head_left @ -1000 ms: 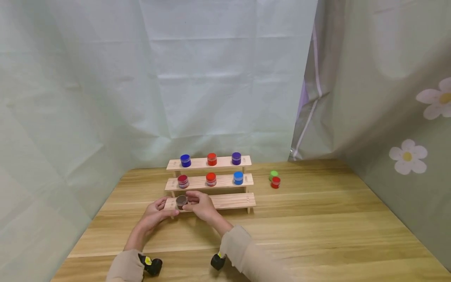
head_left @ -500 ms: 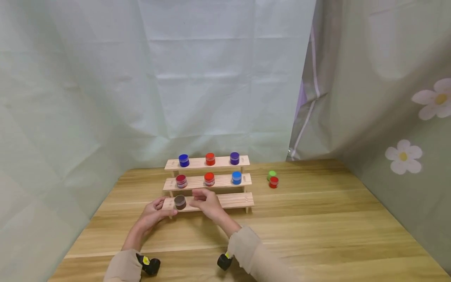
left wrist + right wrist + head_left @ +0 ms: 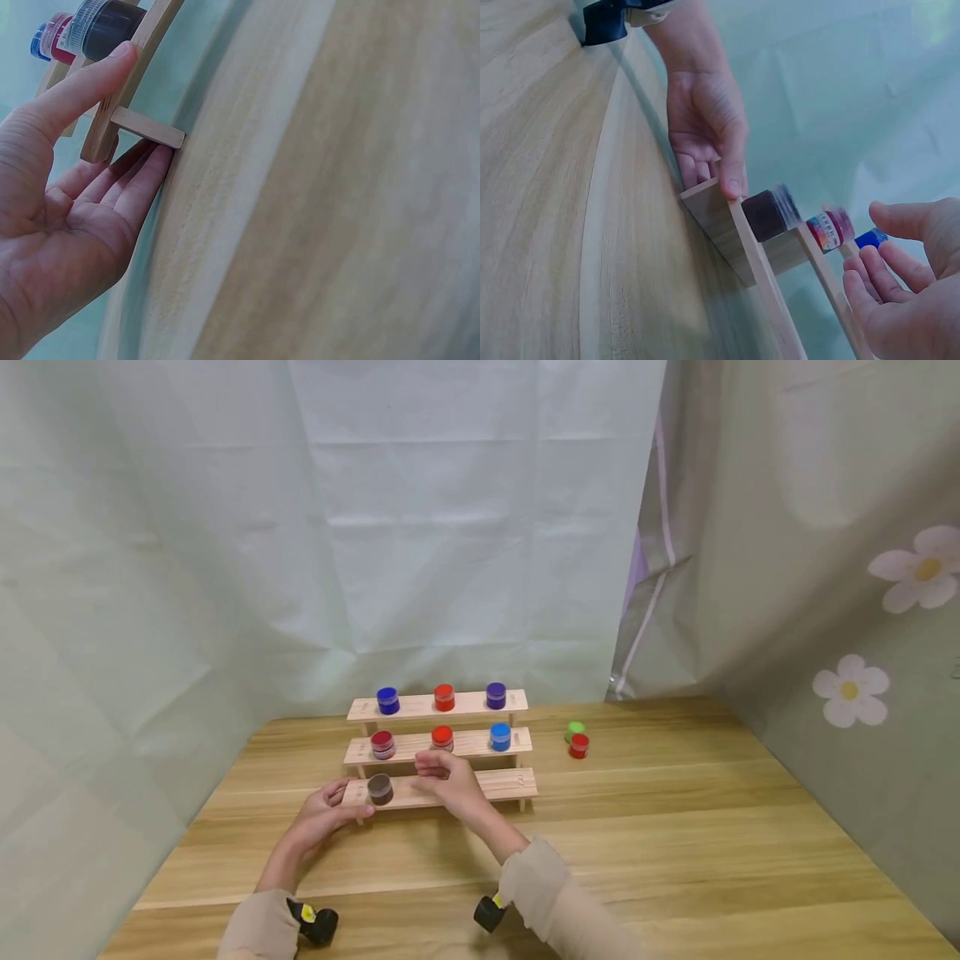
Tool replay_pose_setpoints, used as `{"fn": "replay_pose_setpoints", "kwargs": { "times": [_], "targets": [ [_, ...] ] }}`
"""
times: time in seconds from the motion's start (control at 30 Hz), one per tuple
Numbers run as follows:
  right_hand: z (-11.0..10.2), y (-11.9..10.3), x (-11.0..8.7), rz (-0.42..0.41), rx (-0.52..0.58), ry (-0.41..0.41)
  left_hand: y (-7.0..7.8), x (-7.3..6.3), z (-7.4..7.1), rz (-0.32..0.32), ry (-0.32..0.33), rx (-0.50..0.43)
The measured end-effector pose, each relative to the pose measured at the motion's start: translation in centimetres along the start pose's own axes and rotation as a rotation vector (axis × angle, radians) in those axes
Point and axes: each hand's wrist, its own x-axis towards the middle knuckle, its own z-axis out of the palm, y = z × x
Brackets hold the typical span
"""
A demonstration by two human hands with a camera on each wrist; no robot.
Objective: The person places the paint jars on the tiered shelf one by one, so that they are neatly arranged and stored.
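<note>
A three-step wooden display rack (image 3: 491, 783) stands on the table. My left hand (image 3: 321, 817) holds the left end of its lowest step; in the left wrist view the thumb lies on the front edge and the fingers reach under the board beside a leg. A dark brown paint jar (image 3: 380, 789) sits upright near that end, just right of the thumb. My right hand (image 3: 459, 787) hovers over the middle of the lowest step, apart from the jar, fingers loosely bent around nothing. The right wrist view shows the same jar (image 3: 769, 214) by the left thumb.
On the middle step stand a dark red jar (image 3: 382, 744), a red jar (image 3: 442, 737) and a light blue jar (image 3: 500, 737). The top step bears blue (image 3: 387, 700), red (image 3: 444, 697) and purple jars (image 3: 496, 696). Green (image 3: 574, 732) and red jars (image 3: 578, 746) stand right of the rack.
My right hand has let go of the dark brown jar and drawn away to the right and slightly back. The jar stays on the lowest step. My left hand keeps its place on the rack.
</note>
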Motion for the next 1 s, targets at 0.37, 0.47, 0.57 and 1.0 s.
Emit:
{"fn": "replay_pose_setpoints", "kwargs": {
  "times": [0.37,0.47,0.57,1.0],
  "targets": [
    [-2.2,-0.7,-0.2,-0.031,0.020,0.006,0.0,0.1,0.1,0.012,-0.005,-0.005],
    [-3.2,-1.2,-0.1,-0.040,0.022,0.020,0.0,0.0,0.0,0.004,0.002,-0.012],
    [-4.4,-1.4,-0.2,-0.045,0.025,0.039,0.0,0.0,0.0,0.002,-0.002,-0.007],
    [-9.2,-0.1,-0.4,0.002,0.028,0.201,0.1,-0.1,0.1,-0.010,-0.008,-0.023]
  ]
}}
